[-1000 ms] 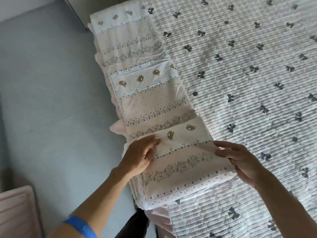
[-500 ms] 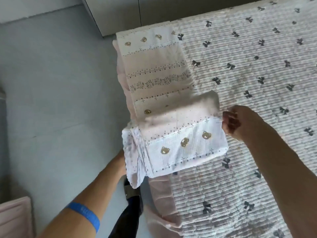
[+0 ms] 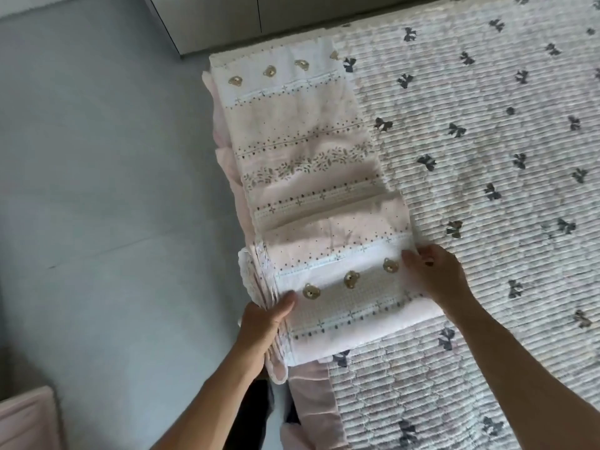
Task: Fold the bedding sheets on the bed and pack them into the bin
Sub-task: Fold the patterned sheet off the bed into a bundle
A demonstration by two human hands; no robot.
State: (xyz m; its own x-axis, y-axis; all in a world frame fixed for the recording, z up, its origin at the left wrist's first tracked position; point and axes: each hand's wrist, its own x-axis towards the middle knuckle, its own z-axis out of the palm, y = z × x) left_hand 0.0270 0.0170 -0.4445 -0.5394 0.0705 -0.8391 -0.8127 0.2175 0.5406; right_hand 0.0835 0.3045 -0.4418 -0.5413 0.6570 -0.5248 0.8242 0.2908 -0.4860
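Head view:
Sheet: my pink sheet [image 3: 305, 164] with little bears lies in a long strip along the left edge of the bed [image 3: 487, 190]. It runs from 12 o'clock down to 6 o'clock. The near end is folded up over the strip and makes a thick pad.
Left grip: my left hand [image 3: 264, 323] is at 7 o'clock on the pad. My thumb lies on top, beside a bear. My fingers curl round the stacked edges on the left side. I am holding the sheet here.
Right grip: my right hand [image 3: 436, 276] is at 4 o'clock on the pad. My fingers lie out fairly straight and press on the right edge, just beside another bear. They do not close round it.
Bed cover: white and bumpy, with dark bows [image 3: 427, 162] all over it.
Floor: the grey floor [image 3: 97, 190] is at 9 o'clock.
Corner: a pink thing [image 3: 22, 420] peeks in at 8 o'clock. I cannot tell what it is.
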